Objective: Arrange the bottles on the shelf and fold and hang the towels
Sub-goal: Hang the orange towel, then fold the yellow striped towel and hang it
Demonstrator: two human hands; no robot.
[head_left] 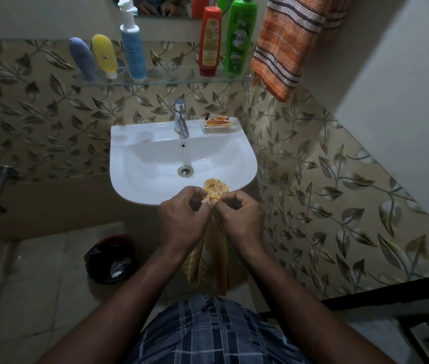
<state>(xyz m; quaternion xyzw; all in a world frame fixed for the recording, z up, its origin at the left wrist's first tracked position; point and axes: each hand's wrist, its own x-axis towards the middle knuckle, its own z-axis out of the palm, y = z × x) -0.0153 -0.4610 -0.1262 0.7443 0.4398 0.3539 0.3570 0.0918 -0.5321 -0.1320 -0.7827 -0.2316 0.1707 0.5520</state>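
Together, left hand (182, 222) and right hand (239, 219) pinch the yellow towel (216, 189), most hanging below the grip.

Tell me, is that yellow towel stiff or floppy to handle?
Probably floppy: the yellow towel bunches above the left hand and right hand and hangs limp below. Likely light, since mere pinches seem to hold it.

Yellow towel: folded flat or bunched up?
Bunched. The left hand and right hand pinch the gathered top of the yellow towel; the rest hangs below.
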